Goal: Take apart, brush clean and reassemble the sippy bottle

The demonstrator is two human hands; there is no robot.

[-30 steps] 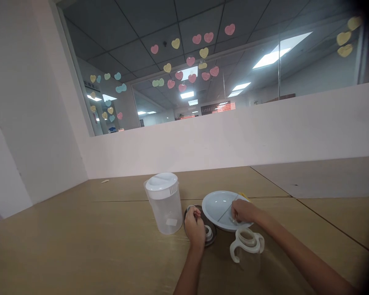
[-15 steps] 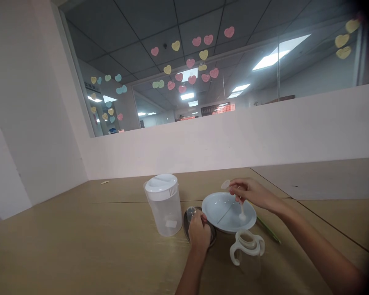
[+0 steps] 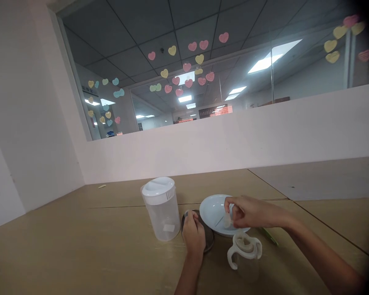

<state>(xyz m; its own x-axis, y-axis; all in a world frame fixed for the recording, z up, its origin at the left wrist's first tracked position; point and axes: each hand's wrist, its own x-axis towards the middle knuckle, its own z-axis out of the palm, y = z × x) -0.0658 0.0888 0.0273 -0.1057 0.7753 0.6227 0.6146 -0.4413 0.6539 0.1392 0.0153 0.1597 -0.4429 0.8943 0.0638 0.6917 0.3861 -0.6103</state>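
My left hand [image 3: 194, 237] is closed over the round dark tray [image 3: 209, 241]. It holds a clear domed cap, mostly hidden behind the fingers now. My right hand [image 3: 244, 211] is above the white bowl [image 3: 209, 207], thumb and fingers pinching a small translucent silicone piece [image 3: 227, 221] that points downward. Just below that hand stands a clear baby bottle [image 3: 247, 266], its mouth uncovered, with a white two-handled collar [image 3: 233, 256] around its neck. A thin line, perhaps a straw or stick, shows inside the bowl.
A translucent pitcher [image 3: 164, 219] with a white lid stands left of the tray. Right of the bowl lies a long green object [image 3: 269, 237], partly hidden by my right arm. A low wall and window rise behind the table [image 3: 80, 241].
My right hand has moved down and nearer, turning the translucent piece from sideways to downward. My left hand has turned, hiding most of the clear cap. The view has shifted slightly.
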